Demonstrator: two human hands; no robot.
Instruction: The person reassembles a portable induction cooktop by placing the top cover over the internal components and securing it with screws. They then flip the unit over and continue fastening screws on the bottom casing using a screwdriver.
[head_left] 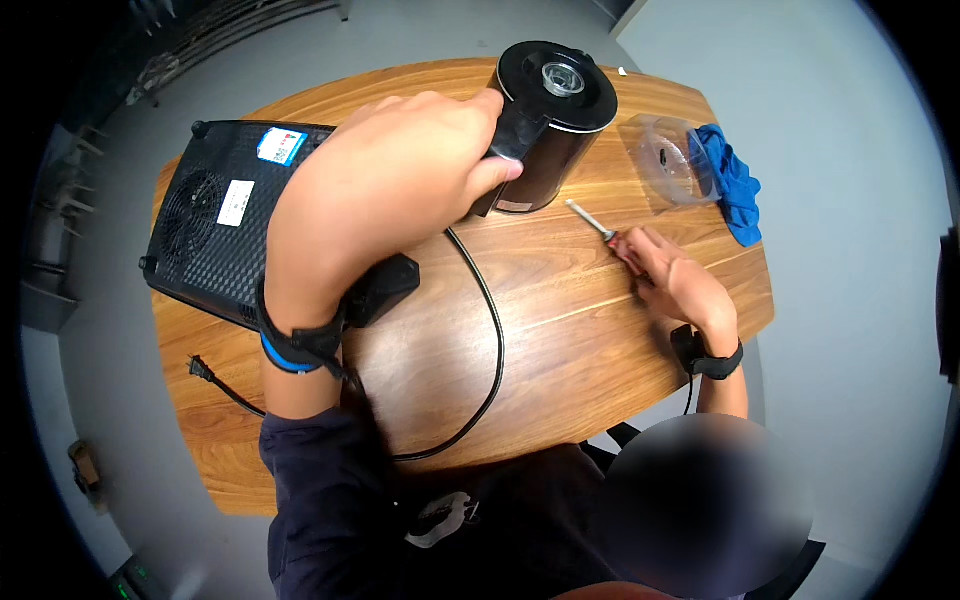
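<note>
My left hand (pixel 415 160) is closed round the black handle of a dark lidded jug (pixel 560 150). The jug stands upright at the far side of the table, and its lid has a clear round cap in the middle. Held in my right hand (pixel 685 285) is a screwdriver (pixel 620 248) with a red handle; its pale shaft points away to the left, toward the foot of the jug. Beneath and left of my left forearm lies a black appliance base (pixel 200 215) with a round vent grille, feet and labels facing up. My forearm hides part of it.
A clear plastic bowl (pixel 675 165) with small dark bits in it stands at the far right, against a crumpled blue cloth (pixel 738 190) at the table edge. A black power cord (pixel 500 335) loops over the wooden table (pixel 580 350); its plug (pixel 200 368) lies near the left edge.
</note>
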